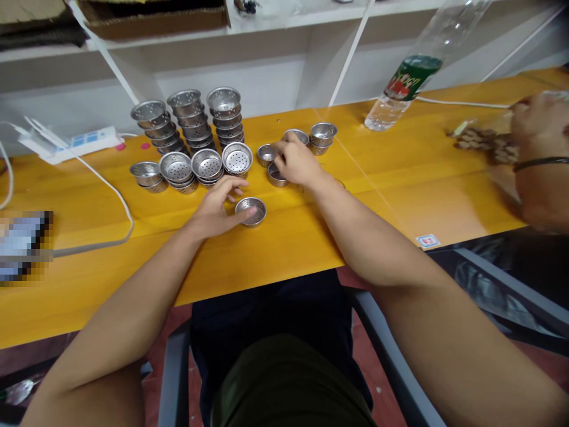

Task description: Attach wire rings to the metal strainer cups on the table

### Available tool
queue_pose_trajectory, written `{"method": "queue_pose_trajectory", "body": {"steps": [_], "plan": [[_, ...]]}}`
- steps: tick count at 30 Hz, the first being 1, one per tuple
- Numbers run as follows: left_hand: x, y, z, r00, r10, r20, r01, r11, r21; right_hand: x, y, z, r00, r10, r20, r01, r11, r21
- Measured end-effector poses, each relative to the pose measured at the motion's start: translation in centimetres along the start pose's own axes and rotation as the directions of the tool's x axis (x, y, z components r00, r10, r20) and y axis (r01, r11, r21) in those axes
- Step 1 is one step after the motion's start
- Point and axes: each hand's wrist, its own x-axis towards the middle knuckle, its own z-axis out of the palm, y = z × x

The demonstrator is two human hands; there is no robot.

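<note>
Yellow wooden tabletop [288, 249], white shelving behind, stacks of perforated steel cups [195, 127] at the back. Near the front edge, one small shiny strainer cup [251, 211]: round, shallow, holes in the bottom, sitting upright with mouth up, so no real long axis. Left hand [217, 209] just beside it, loose open grip, fingertips touching the rim; right hand [296, 161] farther back, curled over another cup [276, 175], can't tell if actually clamped.

The left hand [217, 209] touches a lone strainer cup [251, 211]; the right hand [296, 161] rests among loose cups [323, 134] beside stacks [224, 115].
</note>
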Motion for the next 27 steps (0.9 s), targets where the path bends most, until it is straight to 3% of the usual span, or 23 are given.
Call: {"method": "queue_pose_trajectory", "body": {"steps": [3, 7, 13, 17, 23, 27], "plan": [[-0.2, 0.0, -0.4, 0.987, -0.099, 0.129, 0.092, 0.994, 0.063, -0.5, -0.8, -1.2, 0.997, 0.065, -0.032, -0.064, 0.998, 0.004], [-0.1, -0.1, -0.5, 0.963, -0.151, 0.225, 0.118, 0.981, 0.153, -1.1, -1.6, -2.0, 0.995, 0.061, 0.083, -0.064, 0.997, 0.035], [0.1, -0.2, -0.3, 0.967, -0.166, 0.195, 0.141, 0.98, 0.139, -1.1, -1.8, -0.8, 0.987, 0.041, 0.157, -0.035, 0.998, -0.043], [-0.1, -0.1, -0.2, 0.962, -0.21, 0.176, 0.194, 0.976, 0.103, -1.1, -2.0, -1.0, 0.99, 0.035, 0.137, -0.03, 0.999, -0.037], [-0.1, -0.6, 0.0, 0.99, -0.117, 0.077, 0.111, 0.99, 0.085, -1.8, -0.3, -5.3, 0.992, 0.106, 0.066, -0.104, 0.994, -0.031], [0.1, -0.8, 0.0, 0.996, -0.06, 0.064, 0.054, 0.995, 0.084, -2.4, 3.7, -8.0, 0.946, 0.226, 0.23, -0.182, 0.963, -0.199]]}}
